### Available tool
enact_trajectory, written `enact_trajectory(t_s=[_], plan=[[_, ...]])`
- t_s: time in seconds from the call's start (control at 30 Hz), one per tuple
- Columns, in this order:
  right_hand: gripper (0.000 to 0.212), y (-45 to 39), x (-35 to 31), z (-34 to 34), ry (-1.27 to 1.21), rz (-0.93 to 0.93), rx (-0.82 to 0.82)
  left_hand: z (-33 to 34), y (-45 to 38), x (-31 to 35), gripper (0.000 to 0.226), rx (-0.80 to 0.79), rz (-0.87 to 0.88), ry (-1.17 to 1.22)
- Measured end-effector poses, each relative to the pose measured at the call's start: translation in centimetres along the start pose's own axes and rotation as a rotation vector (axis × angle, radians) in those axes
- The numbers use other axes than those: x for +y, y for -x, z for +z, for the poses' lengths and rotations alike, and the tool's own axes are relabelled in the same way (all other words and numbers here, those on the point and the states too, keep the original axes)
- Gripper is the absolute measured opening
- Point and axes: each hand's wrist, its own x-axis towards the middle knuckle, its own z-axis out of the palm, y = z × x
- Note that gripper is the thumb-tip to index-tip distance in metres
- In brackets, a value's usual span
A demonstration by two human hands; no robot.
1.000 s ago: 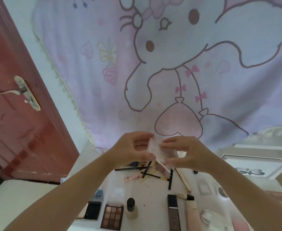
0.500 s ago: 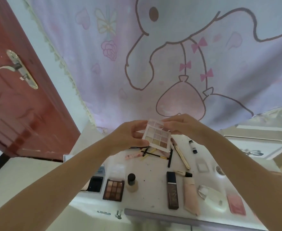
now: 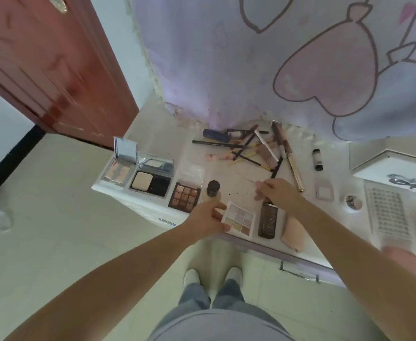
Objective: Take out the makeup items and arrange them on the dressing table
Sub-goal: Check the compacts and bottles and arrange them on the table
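A pastel eyeshadow palette [image 3: 240, 221] lies flat near the front edge of the white dressing table [image 3: 231, 173]. My left hand [image 3: 207, 219] grips its left side. My right hand [image 3: 278, 194] pinches the far corner of its clear lid, which stands raised over the palette. In a row to the left are a foundation bottle [image 3: 213, 189], a brown eyeshadow palette [image 3: 184, 196], an open powder compact [image 3: 151, 182] and an open blush compact [image 3: 117, 173]. To the right lie a dark flat tube [image 3: 268, 221] and a pink tube [image 3: 292, 232].
A tangle of pencils and brushes [image 3: 251, 148] lies at the back of the table under a hanging cartoon cloth [image 3: 251, 57]. A small black bottle [image 3: 317, 159], a round pot [image 3: 353, 202] and a white box [image 3: 393, 168] are at the right. A red door [image 3: 42, 57] stands left.
The pastel palette went down from mid-air, in both hands, to the table's front edge. The view tilted downward, so my legs and feet now show.
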Motion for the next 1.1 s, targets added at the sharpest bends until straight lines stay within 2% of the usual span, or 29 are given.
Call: enact_trajectory(t_s=[0.13,0.4,0.57,0.73,0.87,1.1], plan=[[0.033,-1.7,1.5,2.0,0.316,-0.008,0.024,1.6,-1.5,-2.5,0.045,0.049,-0.062,-0.034],[0.036,-3.0,1.4,2.8,0.342,-0.074,0.079,2.5,-3.4,-4.6,0.030,0.217,-0.036,-0.254],[0.034,-2.1,3.0,1.3,0.424,-0.074,0.199,2.8,-3.7,-4.7,0.022,0.263,-0.035,-0.373],[0.045,-0.7,4.2,1.8,0.626,0.092,0.198,3.0,-3.7,-4.4,0.023,0.285,-0.049,-0.469],[0.049,-1.3,3.9,2.6,0.561,0.200,0.184,2.9,-3.6,-4.2,0.022,0.278,-0.035,-0.543],[0.036,-1.8,4.2,2.3,0.331,0.259,0.129,2.6,-3.6,-4.4,0.023,0.279,-0.007,-0.597]])
